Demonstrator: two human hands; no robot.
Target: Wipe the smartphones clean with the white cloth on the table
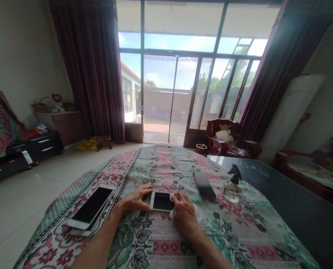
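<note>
A white smartphone [162, 201] with a dark screen lies sideways on the patterned tablecloth in front of me. My left hand [136, 198] rests at its left end, thumb and fingers spread apart, the thumb by the phone's lower corner. Over the right end of the phone curl the fingers of my right hand [184, 211], bunched on a white cloth [197, 213] that shows from under the palm. The fingertips hide that end of the phone.
Left on the table, a larger white phone [92, 207] lies on another pale device [80, 232]. To the right are a dark phone with a red edge [204, 185] and a clear spray bottle [233, 188] with a black top. A dark table [289, 201] adjoins the right side.
</note>
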